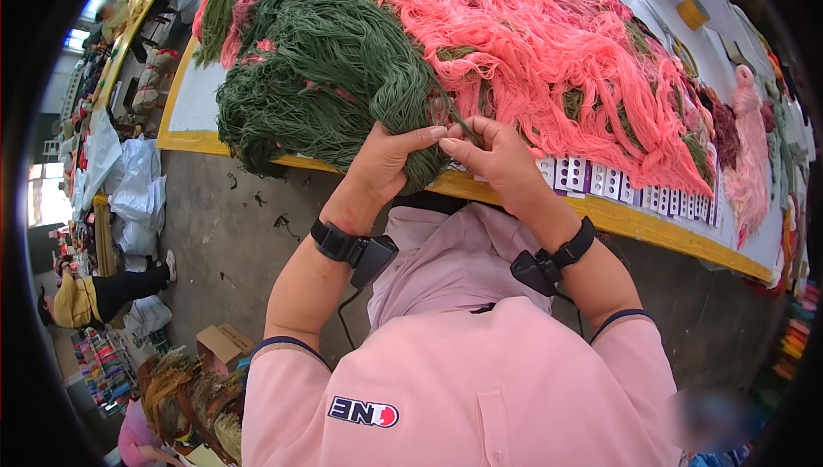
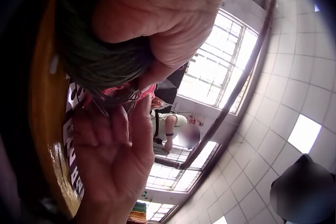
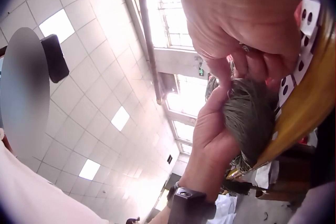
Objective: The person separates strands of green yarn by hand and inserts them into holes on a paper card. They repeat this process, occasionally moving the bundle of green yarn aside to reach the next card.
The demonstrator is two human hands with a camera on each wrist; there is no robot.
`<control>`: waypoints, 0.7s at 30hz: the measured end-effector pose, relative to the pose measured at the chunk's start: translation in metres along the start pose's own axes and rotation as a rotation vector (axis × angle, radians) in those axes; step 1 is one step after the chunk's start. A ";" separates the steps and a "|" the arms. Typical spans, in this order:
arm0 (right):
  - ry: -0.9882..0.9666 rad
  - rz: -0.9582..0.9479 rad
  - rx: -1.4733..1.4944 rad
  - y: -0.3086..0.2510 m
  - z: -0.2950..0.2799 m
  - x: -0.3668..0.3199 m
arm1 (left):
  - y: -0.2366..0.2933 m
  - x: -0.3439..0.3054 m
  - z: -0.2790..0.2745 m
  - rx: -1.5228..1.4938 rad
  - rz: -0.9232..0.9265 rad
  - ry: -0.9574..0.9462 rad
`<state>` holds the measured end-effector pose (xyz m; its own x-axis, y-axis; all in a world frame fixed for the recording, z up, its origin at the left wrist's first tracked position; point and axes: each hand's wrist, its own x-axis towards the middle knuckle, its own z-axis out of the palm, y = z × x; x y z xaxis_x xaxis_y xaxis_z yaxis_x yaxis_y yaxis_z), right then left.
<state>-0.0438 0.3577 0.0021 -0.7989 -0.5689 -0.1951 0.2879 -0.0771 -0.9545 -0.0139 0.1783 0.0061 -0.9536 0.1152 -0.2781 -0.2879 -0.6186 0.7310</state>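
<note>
A large bundle of dark green yarn lies over the table's front edge. My left hand grips a thick hank of it, thumb on top; the right wrist view shows the green hank inside that palm. Close by, my right hand pinches a few green strands at the hank's right side, its thumb tip nearly meeting the left thumb. In the left wrist view the right hand's fingers curl up at the strands. Pink yarn spreads across the table to the right.
The table has a yellow front edge, with white cards with dark holes along it. Yellow tape rolls sit at the back right. A pale pink skein hangs at the right. Plastic bags and another person are at the left.
</note>
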 end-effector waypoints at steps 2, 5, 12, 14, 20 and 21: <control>0.023 -0.006 0.064 0.002 0.000 0.001 | 0.000 0.000 0.000 -0.016 0.001 0.003; 0.033 0.053 0.136 0.000 -0.003 0.000 | 0.001 -0.001 0.002 -0.072 0.020 0.000; 0.123 0.083 0.433 -0.004 -0.006 0.001 | 0.002 -0.003 0.006 -0.050 0.023 -0.039; 0.061 0.073 0.396 0.001 -0.015 0.008 | 0.003 -0.003 0.006 -0.021 0.026 -0.036; 0.073 0.127 0.228 -0.014 0.000 0.014 | 0.001 0.000 0.005 0.035 0.000 -0.033; 0.069 0.113 0.219 -0.011 0.000 0.016 | 0.000 -0.001 0.007 0.024 0.027 -0.025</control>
<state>-0.0593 0.3494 0.0100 -0.7871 -0.5275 -0.3199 0.4791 -0.1961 -0.8555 -0.0133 0.1833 0.0106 -0.9630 0.1176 -0.2426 -0.2634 -0.6028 0.7532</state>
